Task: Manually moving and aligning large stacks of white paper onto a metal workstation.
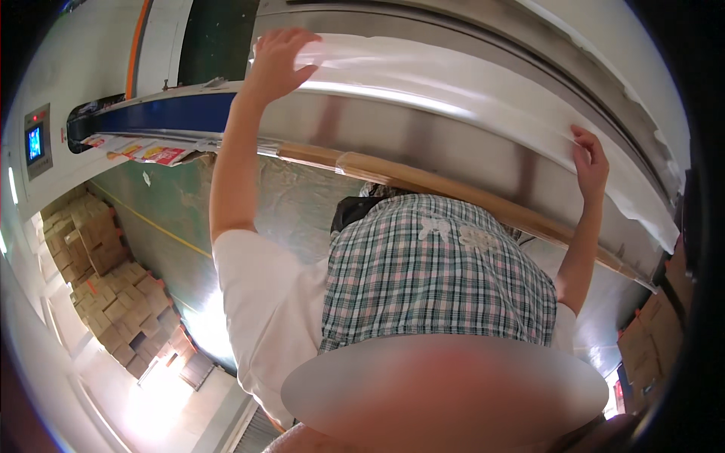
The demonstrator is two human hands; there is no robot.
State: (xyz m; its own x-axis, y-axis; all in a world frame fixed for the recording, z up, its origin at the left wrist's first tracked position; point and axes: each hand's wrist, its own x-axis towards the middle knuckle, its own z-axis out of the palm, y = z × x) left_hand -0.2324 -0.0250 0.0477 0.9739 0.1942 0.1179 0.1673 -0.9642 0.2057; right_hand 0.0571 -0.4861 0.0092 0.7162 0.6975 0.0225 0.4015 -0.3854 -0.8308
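A long white plastic-like sheet (423, 72) lies across the metal bed of a wide machine in front of me. Over its left end is my left hand (281, 64), fingers stretched out and thumb spread away from them. My right hand (593, 162) is at the sheet's near edge toward the right, fingers loosely bent and thumb apart. Its fingertips seem to touch the sheet, and nothing shows in its grasp. Below the sheet runs the machine's smooth grey metal front (423, 140).
A brown cardboard-covered rail (393, 172) edges the machine close to my checked apron (430, 264). At left are a blue belt (166, 113), printed sheets (151, 149) and a control panel with a lit screen (35, 142). Stacked cartons (124, 302) stand at lower left, more cartons (653, 332) at right.
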